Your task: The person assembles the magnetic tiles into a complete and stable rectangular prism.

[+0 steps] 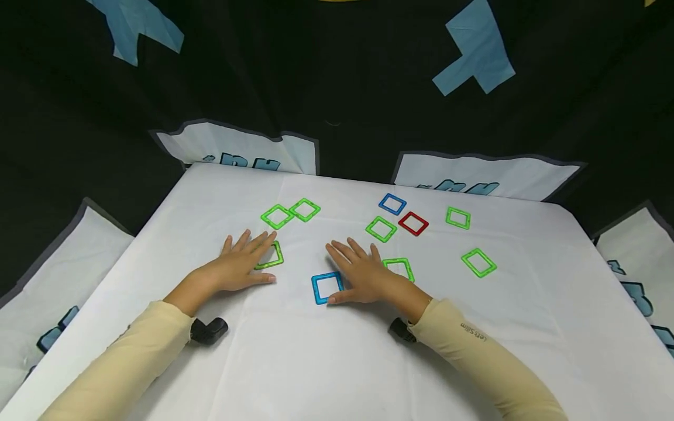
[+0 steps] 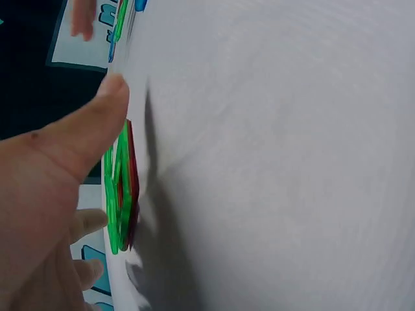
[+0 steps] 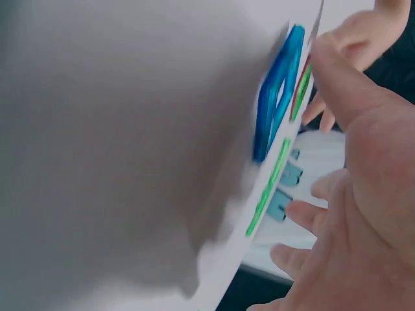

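Blue frame [image 1: 316, 291] near spread right grip [image 1: 360, 275], green frame [image 1: 280, 252] near spread left grip [image 1: 239, 264], room between, table edge [image 1: 358, 183] beyond

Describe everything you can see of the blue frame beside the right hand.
The blue frame is a square-looking, four-sided outline with an open middle that shows the white cloth. It looks like glossy plastic. It lies flat on the cloth, turned slightly. In the head view the right hand, its fingers spread, hides the frame's lower right corner; whether they touch, I can't tell. No grip encloses it.
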Available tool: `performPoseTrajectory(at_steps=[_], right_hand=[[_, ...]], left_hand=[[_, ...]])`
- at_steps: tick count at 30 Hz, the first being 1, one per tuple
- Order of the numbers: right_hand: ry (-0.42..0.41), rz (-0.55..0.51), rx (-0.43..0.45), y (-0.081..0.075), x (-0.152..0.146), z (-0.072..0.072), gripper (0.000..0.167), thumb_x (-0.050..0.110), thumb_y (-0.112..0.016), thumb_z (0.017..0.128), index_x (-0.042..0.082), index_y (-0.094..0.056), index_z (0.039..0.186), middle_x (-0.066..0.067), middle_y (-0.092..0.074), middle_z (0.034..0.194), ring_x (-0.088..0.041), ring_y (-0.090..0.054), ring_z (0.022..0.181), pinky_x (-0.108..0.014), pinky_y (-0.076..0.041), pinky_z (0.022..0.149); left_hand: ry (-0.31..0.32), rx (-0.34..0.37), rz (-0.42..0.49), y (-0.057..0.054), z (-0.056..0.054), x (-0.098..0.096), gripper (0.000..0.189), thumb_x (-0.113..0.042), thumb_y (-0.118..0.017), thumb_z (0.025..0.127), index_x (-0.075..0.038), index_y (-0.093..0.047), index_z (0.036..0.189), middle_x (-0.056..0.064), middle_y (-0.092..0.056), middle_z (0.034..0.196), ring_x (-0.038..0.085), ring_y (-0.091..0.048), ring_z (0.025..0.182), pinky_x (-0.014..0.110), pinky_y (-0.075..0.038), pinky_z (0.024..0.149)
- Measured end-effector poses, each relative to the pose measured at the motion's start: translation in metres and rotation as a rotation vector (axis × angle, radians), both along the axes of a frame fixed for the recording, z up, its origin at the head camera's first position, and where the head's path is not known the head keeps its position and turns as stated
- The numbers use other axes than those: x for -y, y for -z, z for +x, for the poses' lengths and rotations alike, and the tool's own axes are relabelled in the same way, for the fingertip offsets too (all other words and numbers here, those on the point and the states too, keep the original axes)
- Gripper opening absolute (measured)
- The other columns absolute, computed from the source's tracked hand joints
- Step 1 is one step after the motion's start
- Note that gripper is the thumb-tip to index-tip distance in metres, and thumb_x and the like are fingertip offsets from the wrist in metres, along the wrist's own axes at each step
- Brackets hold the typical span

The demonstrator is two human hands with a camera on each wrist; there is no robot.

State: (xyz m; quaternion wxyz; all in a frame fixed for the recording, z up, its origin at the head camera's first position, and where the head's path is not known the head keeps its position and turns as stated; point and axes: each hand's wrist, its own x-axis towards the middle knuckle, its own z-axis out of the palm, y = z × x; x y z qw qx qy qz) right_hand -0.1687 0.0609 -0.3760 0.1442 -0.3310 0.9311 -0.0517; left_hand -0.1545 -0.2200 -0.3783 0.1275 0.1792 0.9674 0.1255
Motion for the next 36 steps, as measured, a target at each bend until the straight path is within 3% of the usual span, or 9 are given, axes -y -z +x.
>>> performPoseTrajectory(at_steps=[5,9,12,17,22,36], right_hand=[[-0.057,0.018,0.003,0.003,0.007,0.005,0.092,0.06,-0.062,0.074,0.024,-0.018,0.146,0.001,-0.029,0.146,-0.026,-0.024,0.136,-0.059,-0.021,0.106],[-0.096,0.051,-0.043,0.003,0.008,0.006,0.078,0.056,-0.06,0.078,0.024,-0.03,0.143,0.001,-0.04,0.136,-0.022,-0.037,0.124,-0.047,-0.036,0.099],[-0.112,0.058,-0.084,0.001,0.006,0.005,0.068,0.053,-0.059,0.08,0.023,-0.04,0.138,0.002,-0.045,0.129,-0.02,-0.041,0.117,-0.043,-0.04,0.094],[-0.103,0.062,-0.127,-0.001,0.003,0.002,0.064,0.053,-0.06,0.08,0.022,-0.047,0.134,0.002,-0.049,0.122,-0.019,-0.043,0.106,-0.038,-0.042,0.087],[-0.057,0.08,-0.147,-0.002,0.001,0.001,0.063,0.053,-0.06,0.079,0.02,-0.05,0.132,0.001,-0.05,0.118,-0.019,-0.042,0.1,-0.037,-0.042,0.082],[0.053,0.104,-0.096,-0.003,-0.003,-0.001,0.063,0.05,-0.066,0.077,0.017,-0.053,0.129,-0.003,-0.051,0.115,-0.021,-0.041,0.098,-0.038,-0.041,0.084]], left_hand=[[0.03,-0.015,0.048,0.006,-0.001,-0.006,0.078,-0.037,-0.057,0.088,-0.01,-0.014,0.147,0.015,-0.025,0.149,0.044,-0.007,0.137,0.061,-0.004,0.108],[0.066,-0.051,0.061,0.007,0.001,-0.017,0.072,-0.031,-0.057,0.089,-0.011,-0.018,0.146,0.015,-0.034,0.144,0.041,-0.021,0.135,0.058,-0.02,0.106],[0.099,-0.096,0.063,0.007,0.002,-0.025,0.07,-0.027,-0.058,0.089,-0.012,-0.02,0.146,0.013,-0.043,0.139,0.037,-0.035,0.129,0.055,-0.03,0.101],[0.142,-0.177,0.086,0.006,0.007,-0.04,0.075,-0.025,-0.065,0.085,-0.014,-0.023,0.146,0.006,-0.057,0.126,0.03,-0.049,0.115,0.047,-0.037,0.095],[0.184,-0.255,0.095,0.005,0.013,-0.052,0.078,-0.026,-0.068,0.081,-0.015,-0.025,0.145,0.005,-0.064,0.115,0.027,-0.054,0.104,0.043,-0.043,0.088],[0.208,-0.205,0.049,0.005,0.008,-0.082,0.079,-0.032,-0.07,0.079,-0.015,-0.029,0.144,0.008,-0.066,0.104,0.026,-0.057,0.1,0.041,-0.042,0.087]])
